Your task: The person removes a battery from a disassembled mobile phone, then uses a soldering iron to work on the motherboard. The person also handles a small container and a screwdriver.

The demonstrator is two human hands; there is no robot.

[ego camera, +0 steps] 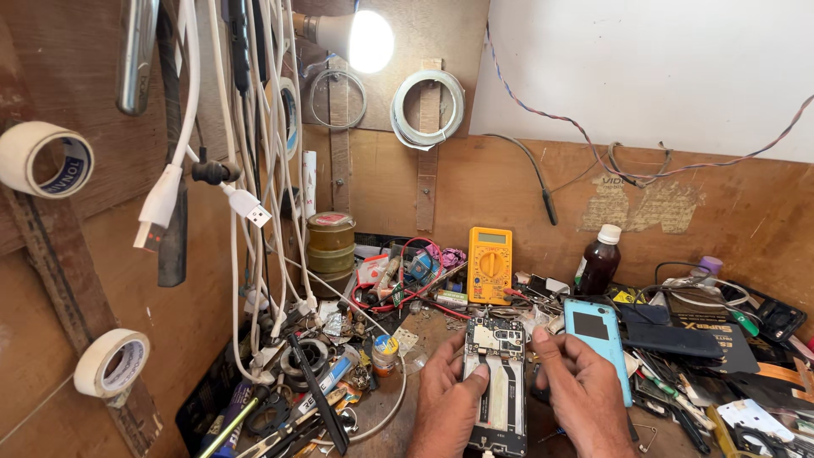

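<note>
Phone (pixel 494 382) lengthwise, camera end away.

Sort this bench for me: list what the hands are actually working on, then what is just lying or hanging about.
In hand:
- opened phone, circuit board exposed
- left hand and right hand, both gripping it

Lying or hanging about:
- light-blue phone back cover
- yellow multimeter
- dark brown bottle
- white tape rolls
- hanging white cables

Yellow multimeter's grey screen (pixel 491 239); torn labels (pixel 643 206) on wall.
</note>
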